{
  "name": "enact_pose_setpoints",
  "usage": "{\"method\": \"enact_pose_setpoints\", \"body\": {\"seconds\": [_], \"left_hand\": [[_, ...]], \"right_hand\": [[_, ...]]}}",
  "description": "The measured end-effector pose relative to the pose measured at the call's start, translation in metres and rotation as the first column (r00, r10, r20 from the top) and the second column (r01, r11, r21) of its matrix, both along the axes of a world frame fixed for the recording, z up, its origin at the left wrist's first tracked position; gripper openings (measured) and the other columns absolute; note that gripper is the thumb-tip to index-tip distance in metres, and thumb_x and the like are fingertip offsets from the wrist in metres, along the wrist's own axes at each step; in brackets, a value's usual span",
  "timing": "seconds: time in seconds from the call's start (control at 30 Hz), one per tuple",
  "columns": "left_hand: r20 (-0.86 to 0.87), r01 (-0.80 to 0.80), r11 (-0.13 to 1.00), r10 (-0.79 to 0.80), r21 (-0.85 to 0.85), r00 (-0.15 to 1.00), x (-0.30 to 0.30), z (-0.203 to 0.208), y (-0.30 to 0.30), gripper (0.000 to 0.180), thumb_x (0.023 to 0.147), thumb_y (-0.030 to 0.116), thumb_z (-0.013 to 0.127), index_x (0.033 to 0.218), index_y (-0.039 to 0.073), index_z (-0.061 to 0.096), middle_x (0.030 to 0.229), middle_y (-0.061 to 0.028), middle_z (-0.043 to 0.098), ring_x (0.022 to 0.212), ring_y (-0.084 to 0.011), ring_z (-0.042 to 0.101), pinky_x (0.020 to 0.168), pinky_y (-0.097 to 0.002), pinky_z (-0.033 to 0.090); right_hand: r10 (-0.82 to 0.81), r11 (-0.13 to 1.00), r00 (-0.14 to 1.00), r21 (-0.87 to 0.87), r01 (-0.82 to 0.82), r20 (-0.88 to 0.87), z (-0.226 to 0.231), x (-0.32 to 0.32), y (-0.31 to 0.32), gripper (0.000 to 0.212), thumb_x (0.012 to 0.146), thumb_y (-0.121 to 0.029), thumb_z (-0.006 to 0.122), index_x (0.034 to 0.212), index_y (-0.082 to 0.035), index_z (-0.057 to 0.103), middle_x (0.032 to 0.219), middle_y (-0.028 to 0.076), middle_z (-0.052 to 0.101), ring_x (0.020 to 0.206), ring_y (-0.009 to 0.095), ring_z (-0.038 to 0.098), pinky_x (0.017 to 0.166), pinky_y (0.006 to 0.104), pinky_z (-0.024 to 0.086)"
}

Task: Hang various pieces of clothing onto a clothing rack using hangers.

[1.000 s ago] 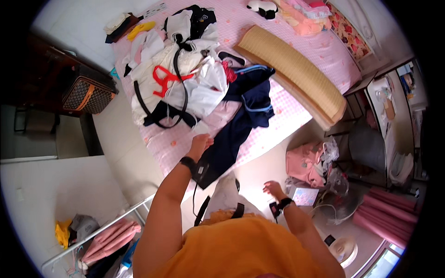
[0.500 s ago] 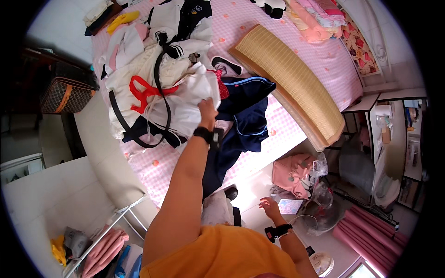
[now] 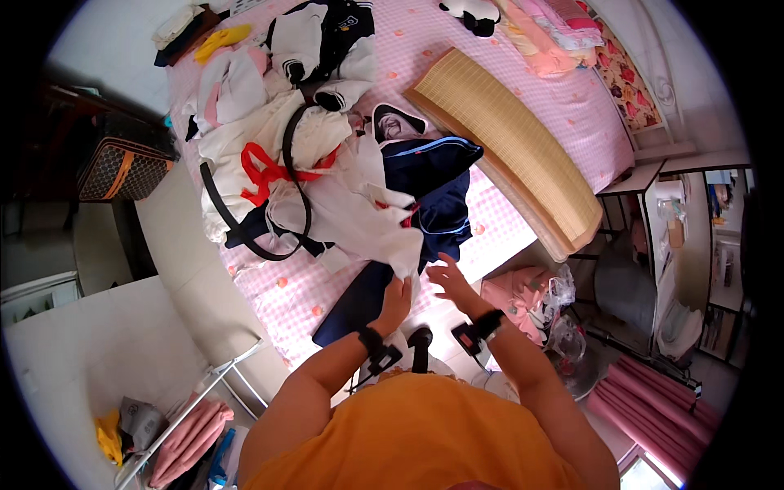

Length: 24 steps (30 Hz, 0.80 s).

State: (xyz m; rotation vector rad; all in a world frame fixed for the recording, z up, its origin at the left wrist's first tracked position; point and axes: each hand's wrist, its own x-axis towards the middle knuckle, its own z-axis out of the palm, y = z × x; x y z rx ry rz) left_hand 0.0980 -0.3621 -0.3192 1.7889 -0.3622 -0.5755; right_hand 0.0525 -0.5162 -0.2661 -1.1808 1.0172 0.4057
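My left hand is closed on the near end of a white garment, which stretches toward me from the clothes pile on the bed. My right hand is just right of that end, fingers apart, holding nothing. Beneath and beside the white cloth lie navy trousers and a navy piece with light blue piping. A red ribbon and a black strap lie across the pale clothes left of it. The far part of the white garment merges into the pile.
A rolled bamboo mat lies right of the pile on the pink checked bed. A black and white jacket is at the back. Pink bags stand on the floor at right; a white rack with clothes is at lower left.
My left hand has drawn the white garment toward me, uncovering things in the pile. My right hand has risen from low at the right to beside the left hand.
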Motion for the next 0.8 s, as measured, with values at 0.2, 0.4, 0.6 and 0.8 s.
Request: {"method": "enact_pose_setpoints", "body": {"seconds": [0.2,0.4,0.6,0.8], "left_hand": [[-0.112,0.361,0.928,-0.351,0.096,0.93,-0.004,0.015,0.034,0.026,0.091,0.02,0.044,0.089,-0.005,0.053,0.075,-0.0208,0.057,0.069,-0.0346,0.056,0.061,-0.0381,0.042],[-0.131,0.334,0.939,-0.323,0.079,0.937,0.054,0.082,0.033,0.028,0.084,0.025,0.06,0.091,-0.002,0.055,0.07,-0.0105,0.057,0.061,-0.0208,0.055,0.057,-0.0355,0.043],[-0.004,-0.304,0.953,0.304,0.012,0.953,0.082,0.071,0.04,0.038,0.083,0.024,0.06,0.107,-0.005,0.054,0.088,-0.0178,0.063,0.075,-0.0269,0.058,0.07,-0.036,0.046],[0.129,-0.583,0.77,0.571,0.259,0.811,0.139,0.046,0.144,0.039,0.084,0.02,0.057,0.11,-0.008,0.052,0.102,-0.0195,0.059,0.089,-0.0264,0.057,0.078,-0.0361,0.045]], "right_hand": [[-0.162,0.949,0.959,0.302,0.087,0.232,-0.023,0.027,0.043,0.04,0.081,-0.016,0.062,0.116,0.0,0.048,0.102,0.006,0.06,0.09,0.019,0.057,0.08,0.0304,0.045],[0.253,0.786,0.873,-0.615,0.066,0.417,0.014,0.028,0.027,0.033,0.082,-0.011,0.055,0.114,-0.002,0.049,0.099,0.016,0.061,0.089,0.032,0.06,0.076,0.0367,0.047],[0.818,0.515,0.416,-0.829,-0.219,0.398,0.074,0.033,0.053,0.058,0.08,-0.021,0.061,0.125,0.004,0.035,0.112,0.026,0.049,0.102,0.037,0.05,0.087,0.0404,0.041],[0.546,0.662,0.803,-0.71,-0.241,0.236,-0.051,0.054,-0.04,0.056,0.074,-0.013,0.062,0.124,-0.006,0.04,0.114,0.016,0.049,0.107,0.032,0.048,0.085,0.0372,0.044]]}}
